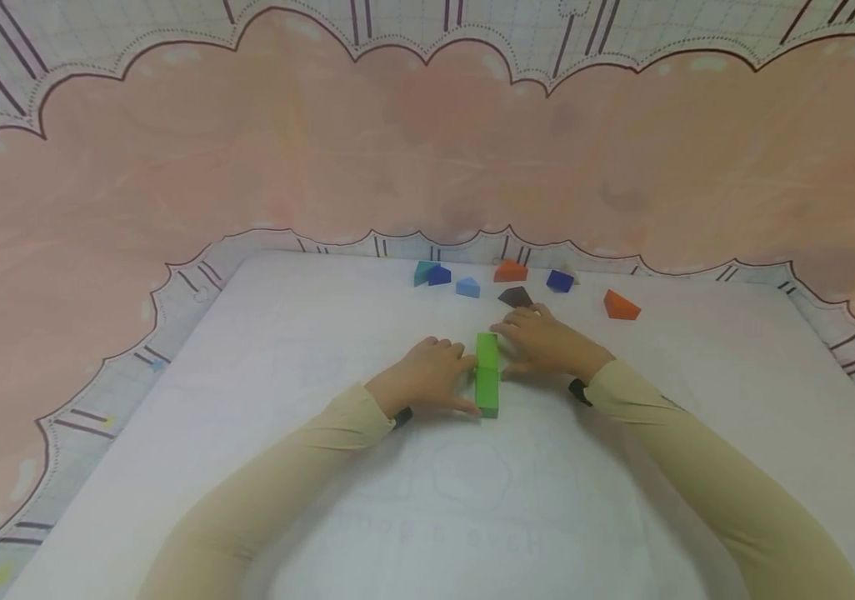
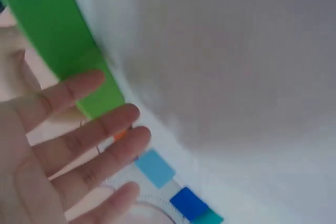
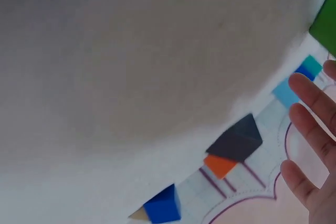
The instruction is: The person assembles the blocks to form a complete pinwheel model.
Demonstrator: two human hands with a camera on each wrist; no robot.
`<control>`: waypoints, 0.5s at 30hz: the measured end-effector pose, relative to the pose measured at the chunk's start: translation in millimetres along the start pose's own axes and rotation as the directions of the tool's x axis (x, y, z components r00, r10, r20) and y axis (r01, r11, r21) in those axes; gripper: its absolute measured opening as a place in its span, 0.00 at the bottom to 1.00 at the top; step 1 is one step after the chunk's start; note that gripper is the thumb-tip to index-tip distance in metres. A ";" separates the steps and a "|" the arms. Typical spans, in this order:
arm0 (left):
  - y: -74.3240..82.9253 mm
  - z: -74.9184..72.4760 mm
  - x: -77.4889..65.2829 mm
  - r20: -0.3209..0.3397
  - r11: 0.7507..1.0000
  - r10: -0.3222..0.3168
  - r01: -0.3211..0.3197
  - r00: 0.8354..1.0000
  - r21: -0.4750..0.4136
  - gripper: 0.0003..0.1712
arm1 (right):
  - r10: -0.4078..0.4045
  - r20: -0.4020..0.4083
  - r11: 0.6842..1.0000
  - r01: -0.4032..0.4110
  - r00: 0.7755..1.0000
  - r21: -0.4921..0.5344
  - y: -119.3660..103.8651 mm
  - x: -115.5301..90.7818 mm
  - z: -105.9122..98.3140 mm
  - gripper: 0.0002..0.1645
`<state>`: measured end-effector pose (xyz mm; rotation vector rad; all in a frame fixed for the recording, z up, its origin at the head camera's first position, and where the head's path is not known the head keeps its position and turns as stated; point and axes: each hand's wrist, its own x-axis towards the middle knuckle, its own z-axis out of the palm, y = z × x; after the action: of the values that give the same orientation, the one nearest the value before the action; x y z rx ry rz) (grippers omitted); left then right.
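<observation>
A long green block [image 1: 487,387] lies lengthwise on the white table between the two hands, with a line across it partway along. On its left side is the left hand [image 1: 431,372], its thumb tip at the near end and index fingertip at the side. In the left wrist view this hand's fingers [image 2: 92,129] are straight and spread, one overlapping the green block [image 2: 58,24]. The right hand [image 1: 547,343] is on the block's other side, fingertips by its far end. Its fingers [image 3: 315,129] look extended and spread in the right wrist view, where just a corner of the green block [image 3: 326,24] shows.
Several small blocks stand along the table's far side: teal [image 1: 424,272], dark blue [image 1: 439,275], light blue [image 1: 468,287], orange [image 1: 510,271], another blue [image 1: 559,282] and a second orange one [image 1: 622,306]. A dark grey block [image 1: 515,297] sits just beyond the right hand.
</observation>
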<state>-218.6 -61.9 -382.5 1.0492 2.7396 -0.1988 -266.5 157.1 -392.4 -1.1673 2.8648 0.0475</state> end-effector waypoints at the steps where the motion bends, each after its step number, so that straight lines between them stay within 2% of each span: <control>1: -1.8 -1.4 -0.7 -0.009 1.000 0.004 -0.004 1.000 -0.006 0.46 | 0.010 -0.003 1.000 -0.010 1.000 0.007 1.9 -2.2 -1.4 0.43; 5: -8.3 -7.5 -1.5 -0.093 0.997 0.023 -0.029 0.995 -0.065 0.40 | 0.084 -0.036 0.995 -0.082 0.996 0.054 18.0 -11.3 -10.8 0.38; 8: -9.3 -9.0 1.0 -0.149 0.995 0.036 -0.049 0.988 -0.084 0.38 | 0.176 -0.093 0.981 -0.166 0.980 0.102 37.3 -14.3 -18.1 0.34; 12: -6.1 -6.1 4.4 -0.165 0.995 0.082 -0.091 0.983 -0.044 0.39 | 0.263 -0.202 0.963 -0.242 0.944 0.123 66.0 -13.1 -19.1 0.30; 15: -3.4 -4.9 5.3 -0.168 0.993 0.115 -0.118 0.979 -0.007 0.39 | 0.285 -0.254 0.958 -0.272 0.924 0.088 83.8 -9.5 -17.2 0.28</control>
<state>-225.5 -60.1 -378.8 1.2719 2.8075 -0.0725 -318.9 222.8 -373.8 -0.8014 3.2232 -0.1854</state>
